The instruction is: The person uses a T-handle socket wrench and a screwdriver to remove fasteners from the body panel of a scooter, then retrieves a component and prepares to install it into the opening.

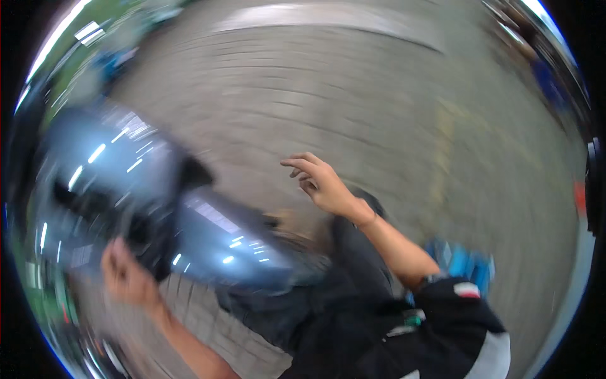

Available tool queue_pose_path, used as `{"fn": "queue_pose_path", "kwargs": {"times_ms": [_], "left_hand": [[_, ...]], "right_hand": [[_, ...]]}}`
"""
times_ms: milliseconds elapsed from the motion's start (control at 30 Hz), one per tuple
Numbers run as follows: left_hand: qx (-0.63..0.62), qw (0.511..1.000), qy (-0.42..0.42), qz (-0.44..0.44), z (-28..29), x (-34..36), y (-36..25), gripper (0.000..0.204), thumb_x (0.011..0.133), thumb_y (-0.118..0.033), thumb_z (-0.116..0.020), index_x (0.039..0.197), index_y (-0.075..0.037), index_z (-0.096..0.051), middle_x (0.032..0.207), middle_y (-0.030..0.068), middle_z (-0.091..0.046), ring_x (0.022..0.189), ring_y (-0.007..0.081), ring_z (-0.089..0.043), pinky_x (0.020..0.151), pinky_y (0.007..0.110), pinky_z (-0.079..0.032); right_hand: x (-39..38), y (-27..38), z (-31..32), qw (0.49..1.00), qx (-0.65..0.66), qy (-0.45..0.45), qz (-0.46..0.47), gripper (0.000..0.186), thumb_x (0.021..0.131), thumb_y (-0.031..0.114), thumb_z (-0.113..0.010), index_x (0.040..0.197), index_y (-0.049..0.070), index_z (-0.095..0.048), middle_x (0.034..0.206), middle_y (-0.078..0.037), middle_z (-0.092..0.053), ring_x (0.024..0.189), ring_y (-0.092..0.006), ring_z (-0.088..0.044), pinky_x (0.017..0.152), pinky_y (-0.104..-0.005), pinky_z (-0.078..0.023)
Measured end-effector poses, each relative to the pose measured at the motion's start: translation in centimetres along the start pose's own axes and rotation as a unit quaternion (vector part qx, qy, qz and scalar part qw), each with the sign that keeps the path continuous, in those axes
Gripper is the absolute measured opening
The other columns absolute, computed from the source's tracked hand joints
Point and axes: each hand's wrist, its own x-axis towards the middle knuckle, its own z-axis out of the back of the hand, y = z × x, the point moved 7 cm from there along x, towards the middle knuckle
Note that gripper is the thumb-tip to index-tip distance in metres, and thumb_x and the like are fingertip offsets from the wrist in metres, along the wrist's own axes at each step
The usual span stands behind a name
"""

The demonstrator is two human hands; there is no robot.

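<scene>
A large glossy blue-grey curved panel (pixel 227 237) with dark openings fills the left of the head view, blurred by motion. My left hand (pixel 126 271) grips it near its lower, dark middle part, with fingers closed on it. My right hand (pixel 315 177) is in the air to the right of the panel, apart from it, holding nothing, its fingers loosely bent and spread. My dark-clothed legs show below both hands, partly hidden by the panel.
A paved floor (pixel 341 95) with faint yellow lines surrounds me. Blue objects (pixel 467 265) lie on the floor behind my right arm. A pale flat strip (pixel 328 19) crosses the top. Blurred items (pixel 113 63) stand at upper left, others (pixel 543 76) at upper right.
</scene>
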Motion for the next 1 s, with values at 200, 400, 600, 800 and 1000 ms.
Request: {"fn": "queue_pose_path", "kwargs": {"times_ms": [200,400,600,800,1000], "left_hand": [[-0.208,0.962,0.172,-0.046,-8.7,-8.0,-0.1,0.027,0.109,-0.021,-0.062,0.105,0.004,-0.072,0.075,-0.0014,-0.052,0.065,0.0069,-0.039,0.057,0.024,-0.031],[-0.256,0.94,0.223,0.036,-10.5,-6.8,0.4,0.031,0.111,-0.026,-0.06,0.095,0.0,-0.069,0.075,-0.0044,-0.047,0.064,0.0051,-0.035,0.057,0.022,-0.028],[-0.302,0.905,0.3,0.013,-11.9,-5.9,-0.5,0.031,0.11,-0.028,-0.061,0.091,-0.004,-0.065,0.07,-0.0068,-0.037,0.06,0.0032,-0.029,0.054,0.024,-0.019],[-0.288,0.912,0.293,-0.011,-11.2,-6.3,-0.2,0.031,0.11,-0.028,-0.06,0.091,-0.004,-0.065,0.068,-0.0064,-0.037,0.061,0.0037,-0.03,0.056,0.024,-0.021],[-0.252,0.92,0.3,-0.015,-11.0,-6.1,-0.5,0.031,0.11,-0.028,-0.06,0.089,-0.005,-0.064,0.069,-0.0064,-0.038,0.061,0.0034,-0.031,0.056,0.024,-0.022]], "right_hand": [[-35.5,-0.7,19.7,0.794,-0.473,-0.264,-0.276,0.036,0.083,-0.003,-0.066,0.118,0.003,-0.069,0.113,-0.018,-0.066,0.106,-0.0401,-0.065,0.09,-0.0471,-0.054],[-59.0,8.4,14.7,0.51,-0.548,-0.37,-0.551,0.049,0.087,0.025,-0.08,0.127,0.001,-0.066,0.126,-0.021,-0.067,0.119,-0.0413,-0.064,0.101,-0.0481,-0.053],[-64.6,4.0,11.1,0.476,-0.459,-0.401,-0.634,0.062,0.079,0.036,-0.088,0.123,-0.001,-0.066,0.118,-0.024,-0.071,0.113,-0.0417,-0.067,0.097,-0.0497,-0.054],[-53.9,5.5,10.0,0.662,-0.388,-0.244,-0.593,0.034,0.08,0.031,-0.086,0.099,0.007,-0.073,0.1,-0.017,-0.076,0.1,-0.0395,-0.071,0.083,-0.0494,-0.055],[-57.2,0.5,15.5,0.711,-0.271,-0.357,-0.542,0.023,0.093,0.026,-0.071,0.097,0.004,-0.076,0.092,-0.018,-0.076,0.089,-0.0347,-0.074,0.079,-0.0461,-0.055]]}}
